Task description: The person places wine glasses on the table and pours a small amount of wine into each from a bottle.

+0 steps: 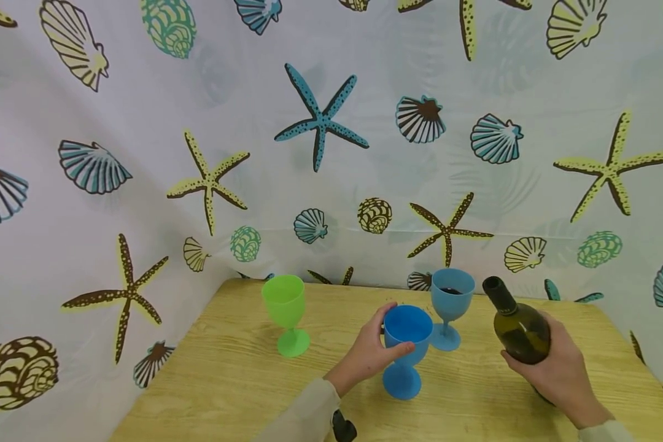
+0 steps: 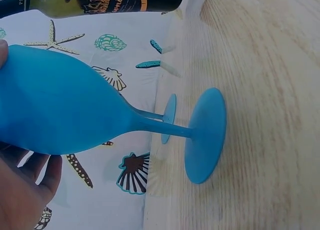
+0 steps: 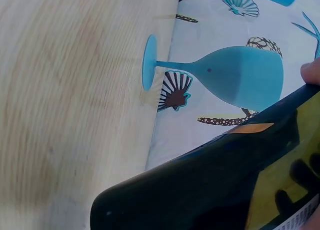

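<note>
My left hand (image 1: 369, 351) grips a blue plastic goblet (image 1: 402, 379) round its bowl, thumb on the near side and fingers round the far side. The goblet stands upright, its foot right at the tabletop. My right hand (image 1: 565, 371) holds a dark green wine bottle (image 1: 522, 334) by its body, tilted with the neck up and to the left. The bottle's label (image 2: 117, 0) shows in the left wrist view. Just behind the held goblet is a lighter blue goblet (image 1: 452, 307) with dark liquid inside; the bottle mouth is to its right.
A light green goblet (image 1: 285, 307) stands at the left back of the wooden table (image 1: 221, 380). Behind and beside the table hangs a white cloth (image 1: 353, 178) printed with shells and starfish. A dark strap device (image 1: 342, 425) sits on the left wrist.
</note>
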Demonstrator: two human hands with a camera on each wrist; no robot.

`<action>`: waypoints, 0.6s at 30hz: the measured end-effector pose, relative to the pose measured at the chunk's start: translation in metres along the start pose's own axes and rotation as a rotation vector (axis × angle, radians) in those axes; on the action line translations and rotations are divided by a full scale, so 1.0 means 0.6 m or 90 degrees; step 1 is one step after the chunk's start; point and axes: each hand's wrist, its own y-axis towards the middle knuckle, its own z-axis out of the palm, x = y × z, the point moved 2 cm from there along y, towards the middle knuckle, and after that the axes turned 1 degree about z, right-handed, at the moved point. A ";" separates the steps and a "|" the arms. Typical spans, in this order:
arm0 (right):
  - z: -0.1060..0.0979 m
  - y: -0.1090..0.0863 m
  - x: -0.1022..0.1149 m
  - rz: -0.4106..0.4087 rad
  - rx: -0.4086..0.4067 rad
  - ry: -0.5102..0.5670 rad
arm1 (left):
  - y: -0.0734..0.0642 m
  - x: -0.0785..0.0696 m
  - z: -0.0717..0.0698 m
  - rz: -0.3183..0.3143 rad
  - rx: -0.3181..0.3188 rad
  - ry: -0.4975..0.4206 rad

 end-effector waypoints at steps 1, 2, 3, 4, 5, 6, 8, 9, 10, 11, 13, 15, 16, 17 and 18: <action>-0.001 0.000 0.001 -0.021 0.008 -0.008 | 0.000 0.001 0.001 0.001 0.000 -0.001; -0.003 0.001 0.001 -0.043 0.016 -0.017 | 0.000 0.002 0.001 0.002 -0.001 -0.002; -0.005 0.001 0.002 -0.060 0.024 -0.027 | -0.001 0.002 0.001 0.003 -0.001 -0.004; -0.007 0.003 0.004 -0.079 0.031 -0.037 | -0.001 0.001 0.001 0.005 -0.002 -0.004; -0.008 0.004 0.006 -0.100 0.036 -0.050 | 0.000 0.001 0.000 0.007 -0.002 -0.003; -0.010 0.006 0.007 -0.121 0.041 -0.067 | 0.000 0.001 0.000 0.009 -0.003 -0.003; -0.013 0.011 0.010 -0.161 0.049 -0.095 | 0.000 -0.001 -0.001 0.009 -0.003 -0.005; -0.015 0.012 0.012 -0.182 0.052 -0.105 | 0.000 -0.001 -0.001 0.009 -0.003 -0.006; -0.016 0.014 0.012 -0.207 0.052 -0.116 | 0.000 -0.002 -0.002 0.008 -0.003 -0.007; -0.017 0.016 0.013 -0.231 0.051 -0.126 | 0.000 -0.002 -0.001 0.008 -0.003 -0.008; -0.017 0.019 0.014 -0.273 0.053 -0.135 | 0.000 -0.001 -0.001 0.008 -0.005 -0.009; -0.018 0.021 0.016 -0.304 0.058 -0.146 | 0.000 0.000 0.001 0.007 -0.007 -0.009; -0.017 0.023 0.017 -0.314 0.062 -0.152 | 0.000 0.001 0.002 0.006 -0.007 -0.009; -0.018 0.025 0.019 -0.322 0.068 -0.157 | 0.000 0.002 0.002 0.006 -0.008 -0.008; -0.018 0.026 0.020 -0.328 0.075 -0.163 | 0.000 0.003 0.003 0.006 -0.010 -0.007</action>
